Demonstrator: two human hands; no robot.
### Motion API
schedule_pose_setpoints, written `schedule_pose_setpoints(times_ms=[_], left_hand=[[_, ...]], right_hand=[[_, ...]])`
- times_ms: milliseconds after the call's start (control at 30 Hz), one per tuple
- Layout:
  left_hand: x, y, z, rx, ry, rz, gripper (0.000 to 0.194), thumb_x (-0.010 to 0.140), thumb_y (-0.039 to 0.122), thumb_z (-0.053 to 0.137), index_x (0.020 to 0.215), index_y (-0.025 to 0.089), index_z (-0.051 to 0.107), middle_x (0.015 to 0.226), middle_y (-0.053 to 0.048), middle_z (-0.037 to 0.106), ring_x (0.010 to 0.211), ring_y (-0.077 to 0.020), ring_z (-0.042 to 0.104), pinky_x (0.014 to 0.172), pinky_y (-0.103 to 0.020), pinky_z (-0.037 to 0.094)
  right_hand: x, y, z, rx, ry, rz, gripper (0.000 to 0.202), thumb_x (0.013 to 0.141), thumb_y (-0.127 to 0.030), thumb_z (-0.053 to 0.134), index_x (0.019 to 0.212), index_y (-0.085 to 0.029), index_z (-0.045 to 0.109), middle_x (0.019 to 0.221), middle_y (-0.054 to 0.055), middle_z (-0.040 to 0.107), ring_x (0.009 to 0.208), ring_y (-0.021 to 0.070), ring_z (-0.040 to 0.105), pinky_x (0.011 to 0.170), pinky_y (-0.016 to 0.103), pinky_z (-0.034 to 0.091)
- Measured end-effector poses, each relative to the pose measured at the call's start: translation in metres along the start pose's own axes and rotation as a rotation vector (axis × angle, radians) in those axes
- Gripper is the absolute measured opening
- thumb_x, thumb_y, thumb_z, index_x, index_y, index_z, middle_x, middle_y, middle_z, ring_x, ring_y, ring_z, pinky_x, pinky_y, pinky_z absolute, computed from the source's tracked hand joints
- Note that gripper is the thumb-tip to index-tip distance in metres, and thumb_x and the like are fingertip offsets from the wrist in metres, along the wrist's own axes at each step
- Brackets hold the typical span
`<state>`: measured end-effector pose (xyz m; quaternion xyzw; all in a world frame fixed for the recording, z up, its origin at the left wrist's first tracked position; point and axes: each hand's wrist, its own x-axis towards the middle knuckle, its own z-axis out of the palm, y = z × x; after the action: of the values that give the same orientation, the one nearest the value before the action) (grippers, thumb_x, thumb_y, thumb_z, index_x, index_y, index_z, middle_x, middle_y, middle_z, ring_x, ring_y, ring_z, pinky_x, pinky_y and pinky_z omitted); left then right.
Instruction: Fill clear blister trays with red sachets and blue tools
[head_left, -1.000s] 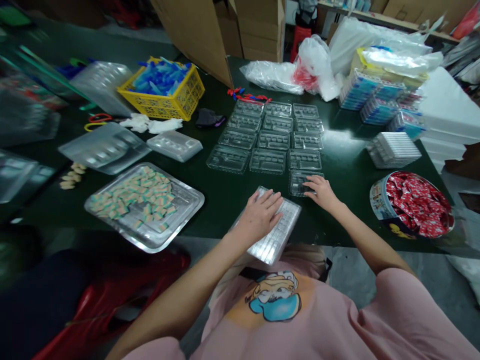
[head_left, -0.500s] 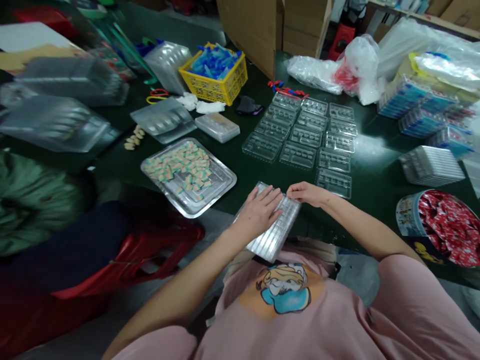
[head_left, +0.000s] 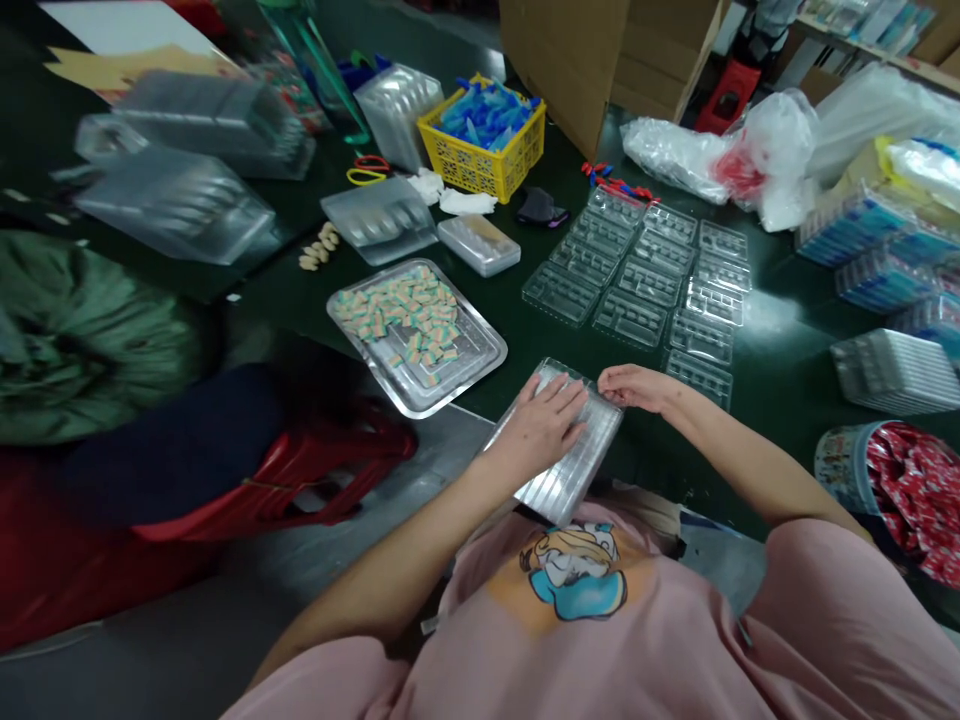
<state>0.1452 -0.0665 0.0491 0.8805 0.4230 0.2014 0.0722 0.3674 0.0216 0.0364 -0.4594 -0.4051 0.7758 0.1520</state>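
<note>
A stack of clear plastic trays (head_left: 576,470) lies at the table's front edge, close against my shirt. My left hand (head_left: 540,425) rests flat across its upper left part, fingers stretched out. At the stack's far right corner is my right hand (head_left: 634,388), its fingers curled and pinched together at the edge; whatever lies between the fingertips is hidden. Beyond it, several clear compartment trays (head_left: 630,318) are laid out in rows on the dark green table. To the left sits a metal tray (head_left: 469,375) with many small pastel-striped pieces (head_left: 409,310) on it.
A yellow basket (head_left: 480,175) of blue pieces stands at the back, near scissors (head_left: 367,170). More stacked clear packaging (head_left: 180,205) lies at left. On the right are a bucket (head_left: 847,465) of red packets and a tray stack (head_left: 892,370). A red stool (head_left: 300,480) stands left.
The camera view has turned a little left, so the scene sits further right. My left hand still lies on the stack and my right hand still pinches at its corner.
</note>
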Motion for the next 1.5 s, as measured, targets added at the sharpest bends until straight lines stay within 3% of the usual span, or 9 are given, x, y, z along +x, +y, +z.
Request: schedule_pose_setpoints(times_ms=[333, 700, 867, 1033, 1100, 1167, 1300, 1400, 1500], left_hand=[[0.000, 0.006, -0.005, 0.033, -0.022, -0.072, 0.040, 0.097, 0.034, 0.046, 0.129, 0.014, 0.059, 0.138, -0.011, 0.059, 0.133, -0.0295, 0.048, 0.111, -0.054, 0.029], [-0.001, 0.004, -0.008, -0.013, -0.046, -0.077, 0.040, 0.097, 0.034, 0.045, 0.129, 0.015, 0.058, 0.139, -0.011, 0.058, 0.135, -0.0283, 0.046, 0.114, -0.054, 0.025], [-0.001, 0.005, -0.010, -0.065, -0.101, -0.091, 0.041, 0.097, 0.034, 0.047, 0.132, 0.015, 0.056, 0.143, -0.012, 0.054, 0.137, -0.0290, 0.043, 0.115, -0.055, 0.025], [-0.002, -0.003, -0.021, -0.205, -0.122, -0.027, 0.047, 0.091, 0.038, 0.058, 0.132, 0.016, 0.055, 0.145, -0.013, 0.052, 0.139, -0.0299, 0.040, 0.116, -0.054, 0.026], [-0.012, -0.019, -0.031, -0.287, -0.018, 0.008, 0.045, 0.092, 0.038, 0.057, 0.134, 0.019, 0.055, 0.147, -0.011, 0.050, 0.142, -0.0266, 0.036, 0.117, -0.049, 0.029], [-0.030, -0.045, -0.037, -0.294, 0.217, -0.137, 0.044, 0.094, 0.034, 0.054, 0.137, 0.023, 0.052, 0.152, -0.010, 0.043, 0.146, -0.0240, 0.028, 0.118, -0.047, 0.027], [-0.083, -0.118, -0.024, -0.223, 0.802, -0.848, 0.056, 0.087, 0.038, 0.061, 0.139, 0.022, 0.047, 0.160, -0.014, 0.026, 0.150, -0.0281, 0.015, 0.120, -0.050, 0.015], [-0.110, -0.159, 0.004, -0.706, 1.172, -1.368, 0.049, 0.082, 0.042, 0.066, 0.124, 0.019, 0.054, 0.141, -0.014, 0.050, 0.135, -0.0250, 0.043, 0.114, -0.041, 0.031], [-0.115, -0.173, 0.031, -0.978, 1.188, -1.492, 0.037, 0.079, 0.047, 0.066, 0.094, 0.014, 0.059, 0.099, -0.011, 0.067, 0.099, -0.0232, 0.063, 0.092, -0.041, 0.049]], right_hand=[[0.053, -0.008, -0.029, 0.031, 0.336, -0.272, 0.044, 0.054, -0.050, 0.082, 0.066, -0.018, 0.055, 0.056, -0.007, 0.044, 0.048, 0.0054, 0.031, 0.047, 0.021, 0.022], [0.116, -0.002, -0.002, -0.051, 0.536, -0.311, 0.037, 0.071, -0.055, 0.065, 0.082, -0.020, 0.060, 0.066, -0.002, 0.055, 0.058, 0.0114, 0.049, 0.055, 0.024, 0.039], [0.090, 0.005, 0.000, -0.808, 0.604, -0.748, 0.040, 0.085, -0.048, 0.059, 0.112, -0.019, 0.065, 0.122, 0.014, 0.063, 0.117, 0.0276, 0.054, 0.099, 0.045, 0.041], [0.077, 0.020, 0.005, -1.493, 0.223, -0.816, 0.040, 0.089, -0.031, 0.059, 0.129, -0.027, 0.061, 0.148, 0.010, 0.047, 0.142, 0.0303, 0.034, 0.113, 0.053, 0.026], [0.082, 0.026, 0.007, -1.593, 0.197, -0.755, 0.038, 0.088, -0.025, 0.059, 0.125, -0.028, 0.064, 0.149, 0.010, 0.047, 0.141, 0.0310, 0.036, 0.113, 0.054, 0.025], [0.087, 0.030, 0.008, -1.616, 0.216, -0.734, 0.037, 0.087, -0.023, 0.061, 0.123, -0.028, 0.066, 0.149, 0.011, 0.047, 0.140, 0.0314, 0.039, 0.112, 0.054, 0.025], [0.091, 0.033, 0.007, -1.598, 0.224, -0.764, 0.037, 0.086, -0.022, 0.061, 0.122, -0.027, 0.067, 0.149, 0.012, 0.047, 0.140, 0.0319, 0.039, 0.112, 0.054, 0.024], [0.091, 0.035, 0.006, -1.581, 0.228, -0.780, 0.037, 0.085, -0.021, 0.062, 0.120, -0.027, 0.068, 0.150, 0.012, 0.046, 0.139, 0.0330, 0.039, 0.113, 0.055, 0.024], [0.093, 0.036, 0.006, -1.577, 0.232, -0.797, 0.035, 0.086, -0.022, 0.061, 0.120, -0.028, 0.068, 0.149, 0.012, 0.046, 0.138, 0.0332, 0.040, 0.112, 0.056, 0.024]])
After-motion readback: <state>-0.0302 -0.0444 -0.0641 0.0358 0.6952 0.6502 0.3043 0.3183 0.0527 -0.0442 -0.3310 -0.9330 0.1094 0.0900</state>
